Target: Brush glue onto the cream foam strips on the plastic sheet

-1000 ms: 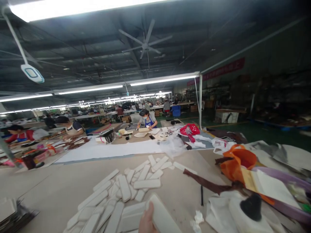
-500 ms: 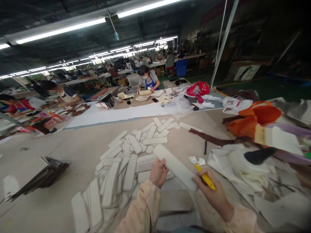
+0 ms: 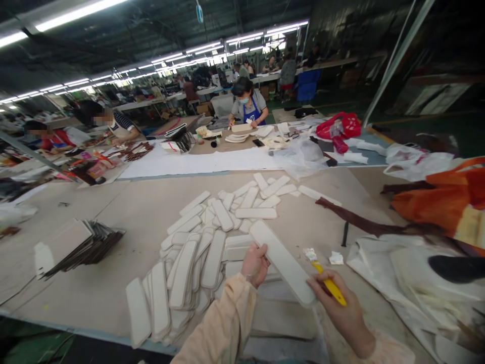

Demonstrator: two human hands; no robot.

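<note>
While the left hand (image 3: 254, 264) is gripping a white strip (image 3: 282, 261), right-hand fingers (image 3: 326, 279) are closing around a yellow brush (image 3: 329, 284); no legible writing is showing

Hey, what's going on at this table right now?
A person at a long work table holds a long white rounded strip in the left hand, and a yellow-handled brush in the right hand, its tip near the strip. Many more white strips lie spread over the table ahead, with a stack of flat cardboard pieces to the left. Other people work at tables farther back.
</note>
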